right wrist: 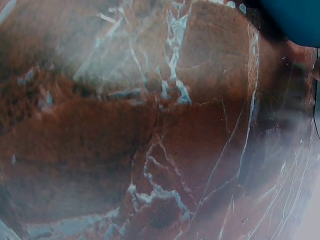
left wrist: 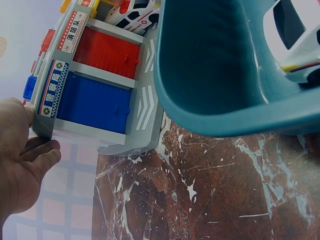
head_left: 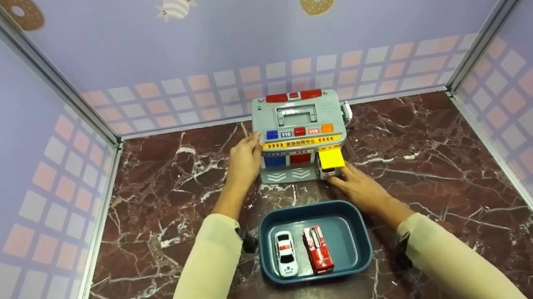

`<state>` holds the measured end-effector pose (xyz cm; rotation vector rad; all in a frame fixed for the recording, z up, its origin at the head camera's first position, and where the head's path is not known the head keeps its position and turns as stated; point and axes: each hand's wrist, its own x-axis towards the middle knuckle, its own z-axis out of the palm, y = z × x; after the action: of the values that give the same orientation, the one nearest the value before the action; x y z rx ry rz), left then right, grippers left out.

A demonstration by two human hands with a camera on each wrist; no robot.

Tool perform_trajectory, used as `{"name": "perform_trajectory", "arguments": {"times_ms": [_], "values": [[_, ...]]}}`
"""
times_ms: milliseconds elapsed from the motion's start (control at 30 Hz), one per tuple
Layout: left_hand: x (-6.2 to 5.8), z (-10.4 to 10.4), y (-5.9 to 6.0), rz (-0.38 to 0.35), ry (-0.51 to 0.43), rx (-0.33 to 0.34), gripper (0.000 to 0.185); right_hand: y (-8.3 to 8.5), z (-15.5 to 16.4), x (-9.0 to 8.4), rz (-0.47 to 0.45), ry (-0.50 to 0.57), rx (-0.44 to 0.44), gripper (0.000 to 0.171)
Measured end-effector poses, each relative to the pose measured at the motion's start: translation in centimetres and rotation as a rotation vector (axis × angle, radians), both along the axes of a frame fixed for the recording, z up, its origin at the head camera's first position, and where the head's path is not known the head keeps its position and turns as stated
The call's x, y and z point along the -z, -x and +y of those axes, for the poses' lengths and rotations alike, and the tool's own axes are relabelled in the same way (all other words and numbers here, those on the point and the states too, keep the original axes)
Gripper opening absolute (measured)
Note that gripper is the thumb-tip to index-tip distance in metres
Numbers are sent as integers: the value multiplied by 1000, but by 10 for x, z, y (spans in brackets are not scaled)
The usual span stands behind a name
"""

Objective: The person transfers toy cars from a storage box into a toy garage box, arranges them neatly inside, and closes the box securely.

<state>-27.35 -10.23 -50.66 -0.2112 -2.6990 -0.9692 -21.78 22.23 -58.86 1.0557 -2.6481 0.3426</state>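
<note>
A grey toy garage (head_left: 263, 115) stands against the back wall, with a blue door (head_left: 275, 161), a red door (head_left: 300, 158) and a raised yellow door (head_left: 332, 158). My left hand (head_left: 245, 159) grips its left side, thumb and fingers around the roof edge in the left wrist view. At the bay under the yellow door is a white toy ambulance (head_left: 329, 173) with red markings, partly hidden by that door. My right hand (head_left: 362, 190) pinches the ambulance by its near end. The right wrist view mostly shows the tabletop.
In front of the garage sits a dark teal tray (head_left: 364, 238). It holds a white toy police car (head_left: 286, 254) and a red toy fire truck (head_left: 319, 250). Patterned walls enclose the marbled tabletop (head_left: 177, 193) at the back and sides.
</note>
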Motion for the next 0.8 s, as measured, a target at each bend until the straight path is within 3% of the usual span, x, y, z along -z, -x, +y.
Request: {"name": "perform_trajectory", "arguments": {"times_ms": [800], "values": [[0,-1,1,-2,0,12,38,5,-4,-3,0,-28,32,45]]}}
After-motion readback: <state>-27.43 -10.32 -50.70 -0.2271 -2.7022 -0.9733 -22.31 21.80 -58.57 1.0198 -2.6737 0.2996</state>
